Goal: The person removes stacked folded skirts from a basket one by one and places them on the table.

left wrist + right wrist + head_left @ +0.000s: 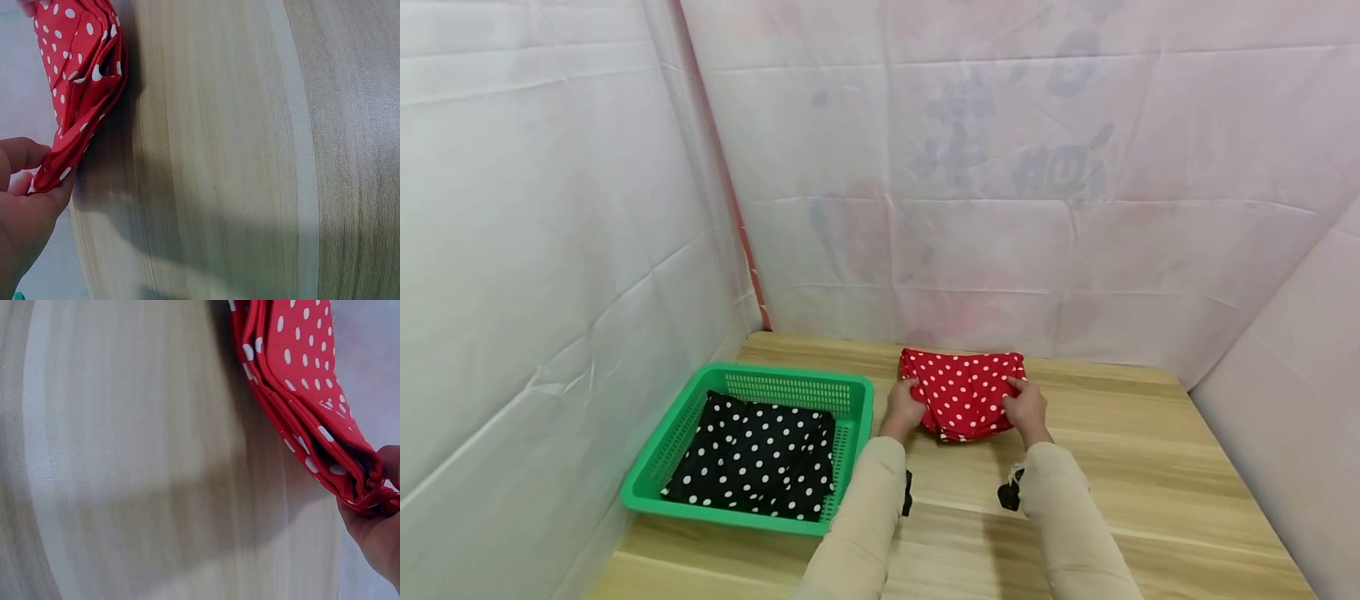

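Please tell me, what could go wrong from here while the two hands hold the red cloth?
First, the red cloth may unfold: the left hand and right hand grip it only at its sides, and its layers gape at the edge in the right wrist view. Second, the left sleeve appears close to the basket in the head view, so a sideways move might bump it.
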`<action>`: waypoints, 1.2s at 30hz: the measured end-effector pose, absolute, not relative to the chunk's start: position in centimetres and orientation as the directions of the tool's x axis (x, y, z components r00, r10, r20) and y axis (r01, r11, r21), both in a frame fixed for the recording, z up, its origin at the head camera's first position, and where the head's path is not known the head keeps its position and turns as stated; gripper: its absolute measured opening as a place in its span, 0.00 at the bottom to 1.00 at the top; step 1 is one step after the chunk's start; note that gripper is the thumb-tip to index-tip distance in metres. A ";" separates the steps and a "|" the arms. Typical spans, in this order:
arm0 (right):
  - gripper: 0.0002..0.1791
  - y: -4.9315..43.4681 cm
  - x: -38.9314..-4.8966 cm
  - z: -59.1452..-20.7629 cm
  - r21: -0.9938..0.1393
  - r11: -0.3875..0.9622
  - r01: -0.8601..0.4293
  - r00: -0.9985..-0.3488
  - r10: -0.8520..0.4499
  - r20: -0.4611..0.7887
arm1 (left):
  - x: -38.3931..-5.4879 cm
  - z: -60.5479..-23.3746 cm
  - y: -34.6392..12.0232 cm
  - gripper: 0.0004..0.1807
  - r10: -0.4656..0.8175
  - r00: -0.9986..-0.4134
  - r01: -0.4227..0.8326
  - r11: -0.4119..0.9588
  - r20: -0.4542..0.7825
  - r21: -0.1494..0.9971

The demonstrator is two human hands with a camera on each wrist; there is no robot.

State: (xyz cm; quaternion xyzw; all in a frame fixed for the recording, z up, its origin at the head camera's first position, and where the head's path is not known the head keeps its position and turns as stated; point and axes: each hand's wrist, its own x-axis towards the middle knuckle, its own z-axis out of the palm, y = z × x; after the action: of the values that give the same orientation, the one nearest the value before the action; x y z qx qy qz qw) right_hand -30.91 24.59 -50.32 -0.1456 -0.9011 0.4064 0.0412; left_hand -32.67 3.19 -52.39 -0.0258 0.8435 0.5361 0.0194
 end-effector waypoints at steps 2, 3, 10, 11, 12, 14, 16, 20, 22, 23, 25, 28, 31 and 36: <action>0.26 24.7 -30.9 -50.5 -0.746 0.624 0.234 -0.953 0.299 -0.049 | -32.8 -52.3 3.0 0.28 -0.035 -0.998 -0.069 0.414 -0.059 0.908; 0.26 24.8 -30.9 -50.5 -0.752 0.614 0.240 -0.951 0.304 -0.055 | -32.8 -52.2 3.0 0.27 -0.039 -0.998 -0.068 0.406 -0.057 0.911; 0.25 25.1 -30.2 -50.6 -0.765 0.561 0.316 -0.932 0.337 -0.138 | -32.7 -51.4 2.8 0.25 -0.122 -0.986 -0.150 0.381 -0.112 0.912; 0.24 25.2 -30.1 -50.6 -0.766 0.551 0.331 -0.927 0.341 -0.155 | -32.7 -51.4 2.8 0.24 -0.134 -0.984 -0.159 0.380 -0.116 0.911; 0.24 25.3 -30.0 -50.6 -0.769 0.538 0.344 -0.923 0.346 -0.170 | -32.7 -51.3 2.8 0.23 -0.145 -0.983 -0.162 0.382 -0.114 0.910; 0.23 25.4 -29.9 -50.4 -0.783 0.511 0.356 -0.918 0.350 -0.189 | -32.8 -51.2 2.8 0.22 -0.156 -0.982 -0.158 0.378 -0.105 0.912; 0.24 25.6 -29.8 -50.3 -0.793 0.496 0.354 -0.918 0.348 -0.192 | -32.7 -50.9 2.9 0.22 -0.162 -0.981 -0.156 0.360 -0.103 0.920; 0.23 26.0 -29.8 -49.8 -0.809 0.474 0.347 -0.913 0.367 -0.177 | -32.6 -50.2 3.1 0.23 -0.169 -0.979 -0.161 0.328 -0.110 0.931; 0.24 26.1 -29.9 -49.5 -0.811 0.472 0.346 -0.909 0.383 -0.165 | -32.6 -49.9 3.1 0.23 -0.179 -0.977 -0.168 0.325 -0.114 0.931; 0.24 26.2 -29.9 -49.4 -0.812 0.468 0.349 -0.905 0.393 -0.162 | -32.5 -49.7 3.1 0.23 -0.188 -0.975 -0.174 0.332 -0.116 0.927; 0.26 26.3 -30.0 -49.2 -0.821 0.452 0.348 -0.902 0.399 -0.163 | -32.4 -49.5 3.0 0.23 -0.203 -0.972 -0.185 0.335 -0.121 0.924; 0.27 26.3 -30.2 -49.0 -0.828 0.439 0.347 -0.899 0.406 -0.162 | -32.2 -49.4 2.8 0.22 -0.205 -0.971 -0.187 0.315 -0.126 0.930; 0.27 26.3 -30.1 -49.1 -0.842 0.420 0.338 -0.901 0.402 -0.161 | -31.9 -49.4 2.8 0.22 -0.179 -0.976 -0.170 0.274 -0.123 0.947; 0.28 26.0 -28.6 -48.8 -0.876 0.382 0.294 -0.928 0.333 -0.166 | -30.5 -49.0 2.6 0.22 -0.135 -0.977 -0.192 0.197 -0.167 0.962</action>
State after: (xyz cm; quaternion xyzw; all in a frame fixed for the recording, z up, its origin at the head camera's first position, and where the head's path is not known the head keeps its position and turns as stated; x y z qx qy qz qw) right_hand -28.59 25.99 -48.81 -0.1886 -0.8311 0.5228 0.0191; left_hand -30.50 2.58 -49.03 -0.1056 0.7732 0.6249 0.0225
